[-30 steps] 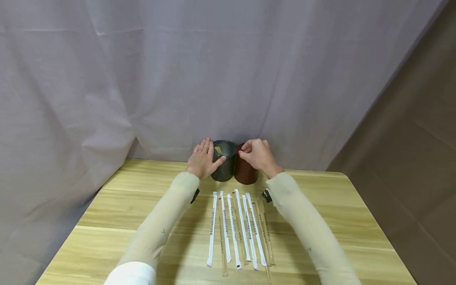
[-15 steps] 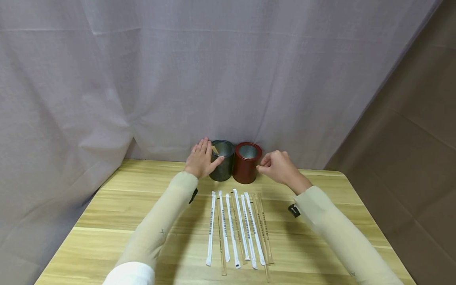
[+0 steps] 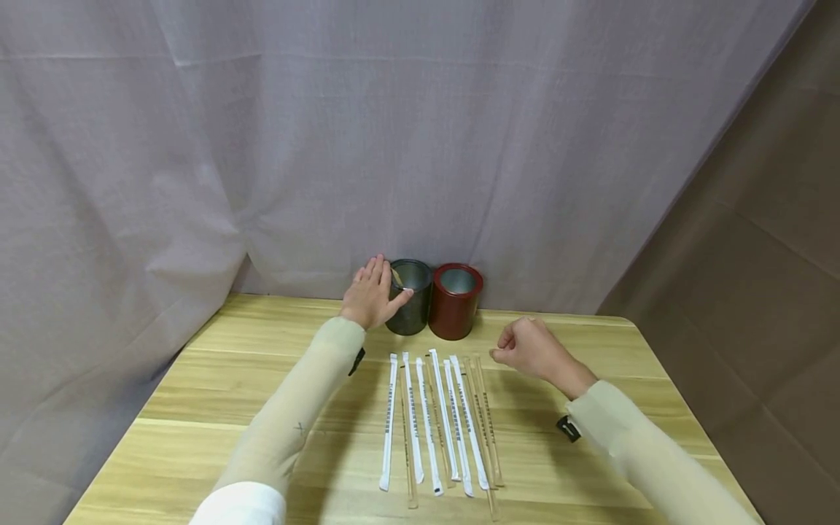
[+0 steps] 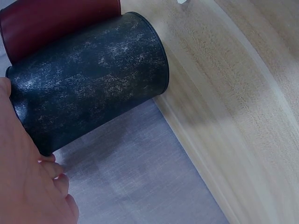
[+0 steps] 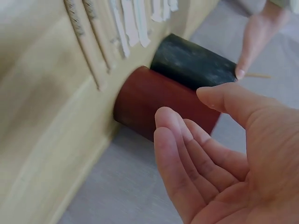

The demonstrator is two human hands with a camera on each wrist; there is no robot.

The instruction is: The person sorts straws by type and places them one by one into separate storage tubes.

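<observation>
My left hand (image 3: 371, 295) rests against the left side of a dark speckled cup (image 3: 412, 302) at the table's back edge. Its fingers are straight and its thumb lies across the front near the rim; the left wrist view shows the left hand's palm (image 4: 23, 186) against the dark cup (image 4: 88, 79). A thin wooden stick (image 3: 397, 276) leans inside. A red cup (image 3: 454, 306) stands touching it on the right. My right hand (image 3: 525, 348) hovers right of the cups, fingers loosely curled and holding nothing, as the right wrist view of the right hand (image 5: 224, 172) confirms.
A row of several paper-wrapped and clear-wrapped sticks (image 3: 436, 419) lies side by side on the wooden table (image 3: 590, 452) in front of me. A grey curtain (image 3: 328, 146) hangs right behind the cups. The table's right edge borders a brown floor.
My right hand has pulled away from the red cup's rim, moving right, down and toward me. The left hand and both cups have stayed put.
</observation>
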